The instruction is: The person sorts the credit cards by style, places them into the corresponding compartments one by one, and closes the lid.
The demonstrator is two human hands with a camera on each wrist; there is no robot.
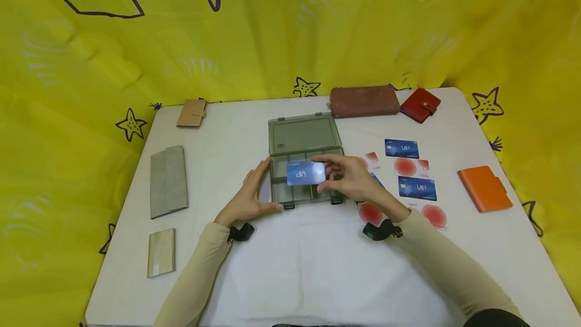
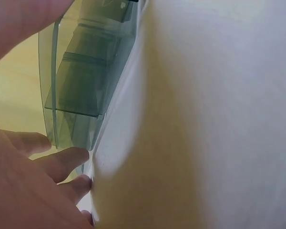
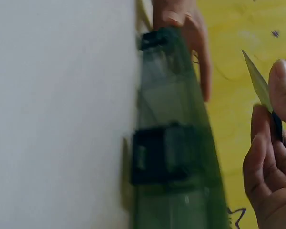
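A translucent grey-green compartment box (image 1: 281,194) lies on the white table with its lid (image 1: 305,134) folded back. My left hand (image 1: 247,197) spreads along its left side, fingertips at the side wall and thumb by the front left corner. In the left wrist view, the fingers (image 2: 62,164) reach nearly straight to the box wall (image 2: 81,81). Over the compartments, my right hand (image 1: 354,178) pinches a blue VIP card (image 1: 301,173) between thumb and fingers. The card (image 3: 256,81) shows nearly edge-on in the right wrist view, above the box.
Right of the box lie blue VIP cards (image 1: 416,188) and red-and-white cards (image 1: 405,167), some partly behind my right arm. A brown wallet (image 1: 364,101), red wallet (image 1: 420,105) and orange wallet (image 1: 484,189) stand around. Tan (image 1: 191,113), grey (image 1: 169,181) and beige wallets (image 1: 161,253) lie left.
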